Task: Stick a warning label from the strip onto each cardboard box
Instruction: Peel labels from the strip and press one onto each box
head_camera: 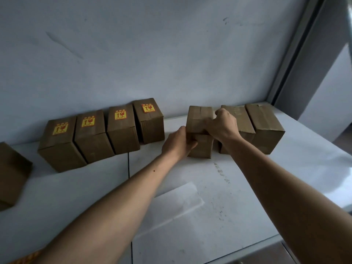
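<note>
Several cardboard boxes stand in a row along the wall on the white table point(247, 197). The left ones each carry a yellow warning label point(60, 128) on top. A plain box point(198, 119) stands in the middle. My left hand point(178, 142) grips its front left edge. My right hand point(222, 123) curls over its top right edge. Two more plain boxes point(264, 126) stand to the right. A blank white strip point(177, 202), apparently label backing, lies on the table in front.
Another cardboard box point(11, 174) sits at the far left edge, nearer to me. The wall rises right behind the row. A metal frame point(297, 54) runs down at the right. A table seam point(129, 168) runs towards me.
</note>
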The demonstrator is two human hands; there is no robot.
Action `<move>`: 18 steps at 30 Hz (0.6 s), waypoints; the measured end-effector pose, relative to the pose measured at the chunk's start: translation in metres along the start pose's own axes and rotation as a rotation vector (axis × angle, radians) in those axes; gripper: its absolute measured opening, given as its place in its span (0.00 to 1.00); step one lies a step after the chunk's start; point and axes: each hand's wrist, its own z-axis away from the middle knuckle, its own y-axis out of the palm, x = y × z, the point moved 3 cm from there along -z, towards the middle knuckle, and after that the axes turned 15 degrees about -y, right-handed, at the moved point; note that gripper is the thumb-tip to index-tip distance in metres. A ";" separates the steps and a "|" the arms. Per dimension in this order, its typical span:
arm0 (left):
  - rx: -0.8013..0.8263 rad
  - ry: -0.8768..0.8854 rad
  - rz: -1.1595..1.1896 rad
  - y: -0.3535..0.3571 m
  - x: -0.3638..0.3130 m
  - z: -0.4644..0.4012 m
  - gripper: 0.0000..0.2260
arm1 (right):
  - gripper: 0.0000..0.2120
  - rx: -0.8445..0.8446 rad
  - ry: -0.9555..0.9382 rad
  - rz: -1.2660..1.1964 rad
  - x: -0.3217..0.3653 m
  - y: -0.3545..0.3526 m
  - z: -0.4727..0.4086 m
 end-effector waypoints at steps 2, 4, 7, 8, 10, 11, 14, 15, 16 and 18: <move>-0.025 0.020 0.056 -0.011 0.008 0.013 0.20 | 0.15 -0.034 -0.004 -0.082 0.007 0.002 0.010; -0.047 0.049 0.096 -0.026 0.014 0.029 0.20 | 0.15 -0.109 -0.021 -0.158 0.017 0.004 0.023; -0.086 0.092 0.136 -0.052 0.024 0.060 0.19 | 0.15 -0.201 -0.004 -0.337 0.040 0.011 0.045; -0.112 0.099 0.139 -0.061 0.030 0.072 0.19 | 0.16 -0.220 0.000 -0.397 0.051 0.013 0.055; -0.168 0.099 0.140 -0.079 0.043 0.095 0.20 | 0.18 -0.268 -0.017 -0.476 0.071 0.018 0.073; -0.199 0.089 0.142 -0.088 0.052 0.107 0.20 | 0.20 -0.273 -0.020 -0.519 0.082 0.022 0.083; -0.274 0.018 0.151 -0.111 0.084 0.141 0.21 | 0.19 -0.214 -0.036 -0.626 0.115 0.045 0.110; -0.294 -0.019 0.160 -0.115 0.095 0.150 0.21 | 0.18 -0.191 -0.055 -0.635 0.123 0.054 0.118; -0.311 -0.063 0.165 -0.120 0.109 0.159 0.21 | 0.17 -0.159 -0.067 -0.632 0.131 0.064 0.127; -0.333 -0.136 0.170 -0.125 0.134 0.174 0.20 | 0.19 -0.085 -0.064 -0.621 0.143 0.088 0.144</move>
